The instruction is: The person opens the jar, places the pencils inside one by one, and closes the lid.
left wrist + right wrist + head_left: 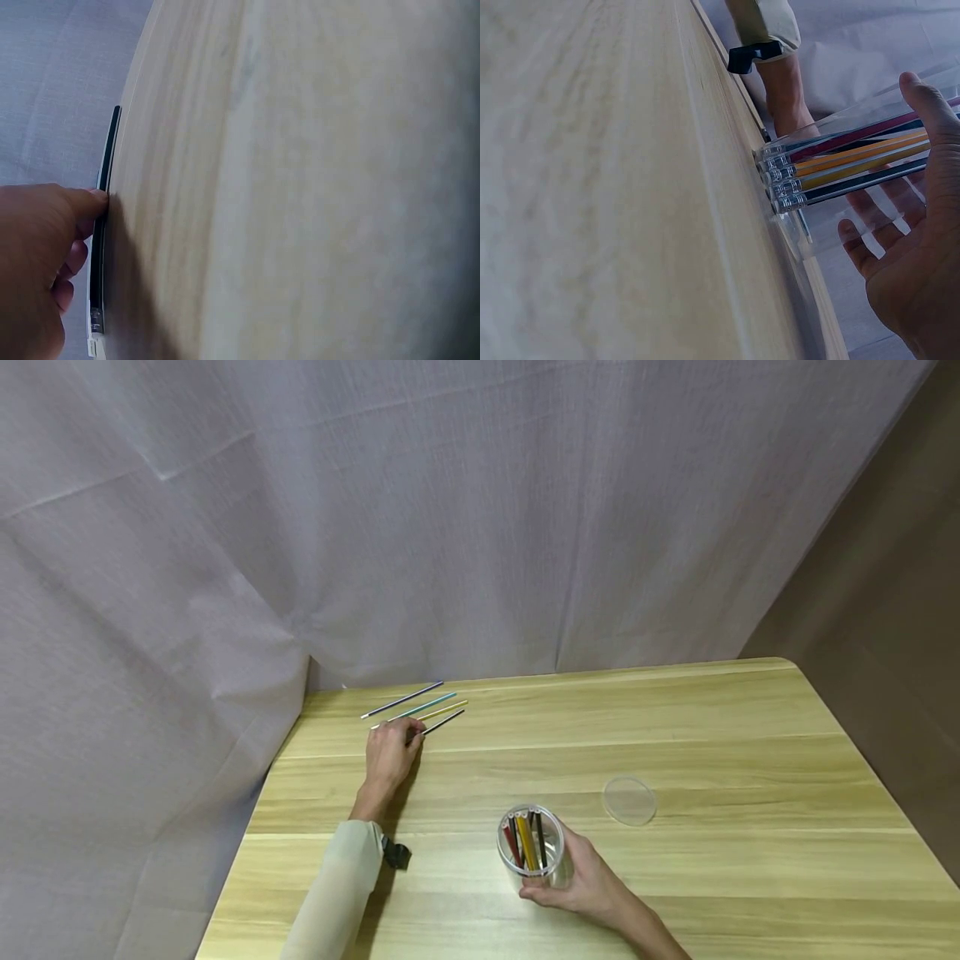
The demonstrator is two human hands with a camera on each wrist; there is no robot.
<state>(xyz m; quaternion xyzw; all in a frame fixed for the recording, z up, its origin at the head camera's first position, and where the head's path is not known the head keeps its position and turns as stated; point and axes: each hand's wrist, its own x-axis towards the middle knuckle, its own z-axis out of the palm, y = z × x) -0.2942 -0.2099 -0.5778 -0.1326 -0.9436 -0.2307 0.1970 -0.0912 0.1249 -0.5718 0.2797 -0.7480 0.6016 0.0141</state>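
My left hand [390,750] is at the far left of the table and pinches a black pencil [112,142] between thumb and fingers. Beyond that hand lie a yellow pencil [450,707], a teal pencil [431,703] and a dark blue pencil [405,698], roughly side by side. The hand covers part of the nearest ones. Near the front, my right hand [588,881] is curled round a clear cylindrical container [557,833]. Several pencils [862,161] in red, orange, yellow and black stand inside it, and in the right wrist view their eraser ends sit at the bottom.
A clear round lid [629,801] lies flat to the right of the container. The wooden table [712,727] has a grey cloth [480,527] hanging behind it and along its left side. A dark strap with a small device [396,853] is on the left wrist.
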